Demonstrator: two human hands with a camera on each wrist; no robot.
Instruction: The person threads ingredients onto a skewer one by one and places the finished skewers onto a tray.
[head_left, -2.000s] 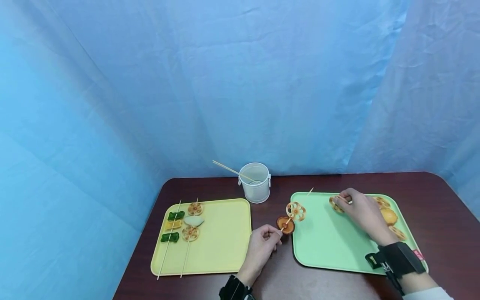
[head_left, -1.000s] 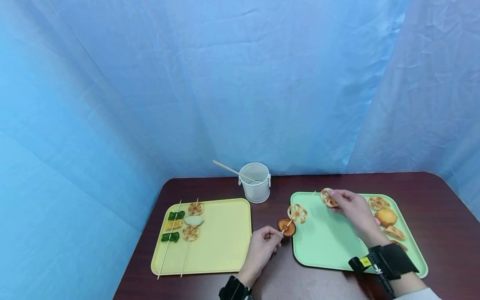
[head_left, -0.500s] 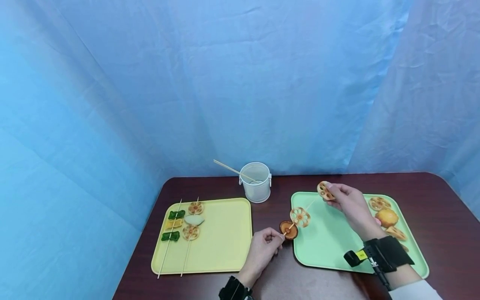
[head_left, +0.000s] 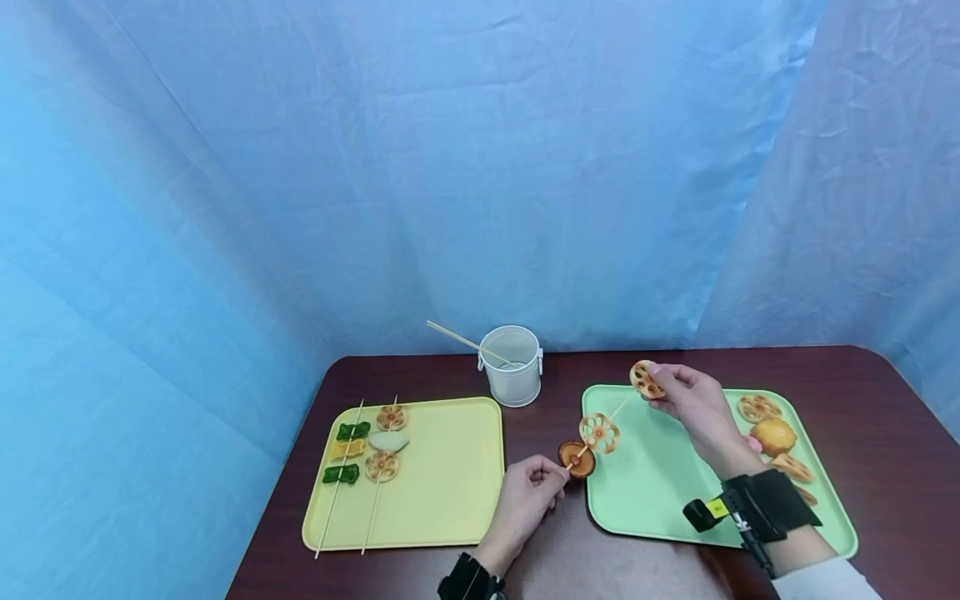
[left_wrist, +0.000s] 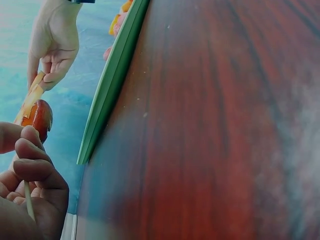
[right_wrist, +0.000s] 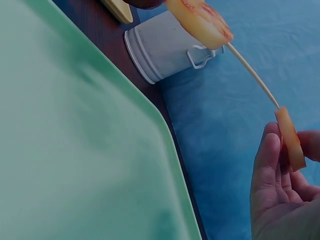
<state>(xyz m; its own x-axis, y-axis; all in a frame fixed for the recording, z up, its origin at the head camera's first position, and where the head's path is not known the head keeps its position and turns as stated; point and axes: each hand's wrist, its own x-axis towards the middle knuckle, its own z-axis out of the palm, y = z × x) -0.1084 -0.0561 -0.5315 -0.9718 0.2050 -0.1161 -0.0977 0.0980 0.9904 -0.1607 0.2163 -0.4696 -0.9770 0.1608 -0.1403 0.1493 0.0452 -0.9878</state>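
My left hand [head_left: 528, 496] pinches a thin wooden skewer [right_wrist: 254, 74] just below a brown mushroom cap [head_left: 577, 459]. Above the mushroom, a lotus root slice [head_left: 599, 433] is threaded on the same skewer, which slants up to the right. With thumb and fingers my right hand [head_left: 693, 408] holds a second lotus root slice [head_left: 647, 379] by its edge, over the far side of the green tray. In the right wrist view the skewer's tip meets the face of this held slice [right_wrist: 290, 139]; whether it has pierced it is hidden.
The green tray [head_left: 645, 508] bears lotus slices [head_left: 758, 407] and a yellow piece [head_left: 773, 436] along its right. On the yellow tray [head_left: 442, 475] at left lie two filled skewers [head_left: 381, 467]. A white bucket [head_left: 513, 383] with thin sticks stands between the trays, at the back.
My right hand has lifted the lotus slice off the green tray and carried it left and up to the skewer's tip. The left hand, with the skewer, has barely shifted.
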